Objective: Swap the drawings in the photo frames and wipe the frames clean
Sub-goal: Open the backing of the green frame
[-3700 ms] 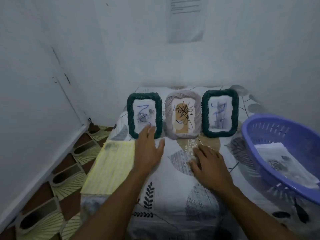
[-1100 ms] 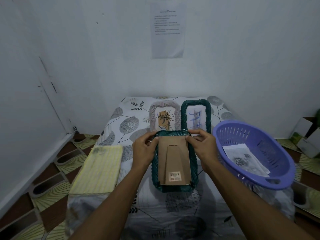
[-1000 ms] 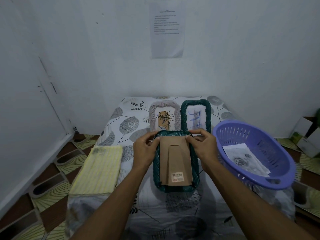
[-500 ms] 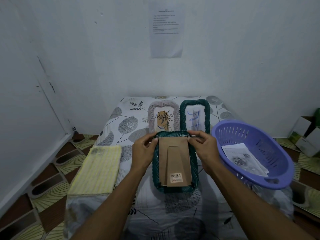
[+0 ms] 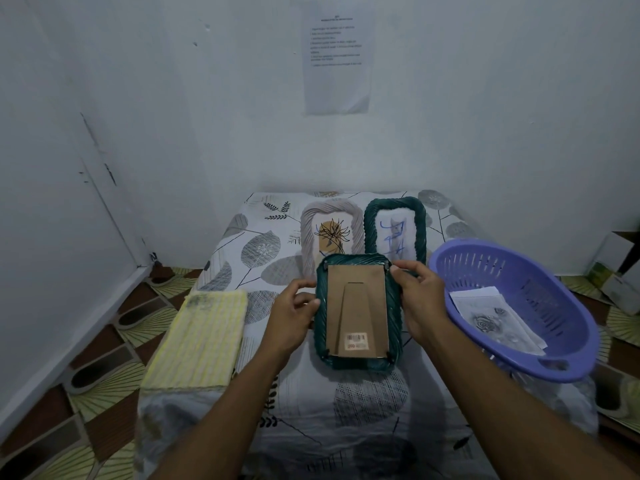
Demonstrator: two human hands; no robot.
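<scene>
White walls corner a cloth-covered worktop (image 5: pixel 363 403), above whose middle the green woven frame (image 5: pixel 356 364) is held back-up, long axis running away from the person, cardboard backing (image 5: pixel 356 299) towards the camera, barcode end nearest. The left hand (image 5: pixel 291 317) grips its left rim; the right hand (image 5: pixel 420 299) pinches the far right corner beside a retaining tab. It looks light and stiff, any glass underneath fragile, so the woven rim seems the safest hold.

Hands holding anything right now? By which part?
Yes: the dark green frame, cardboard back facing the camera. The left hand grips its left rim, and the right hand grips its right rim near the top corner.
</scene>
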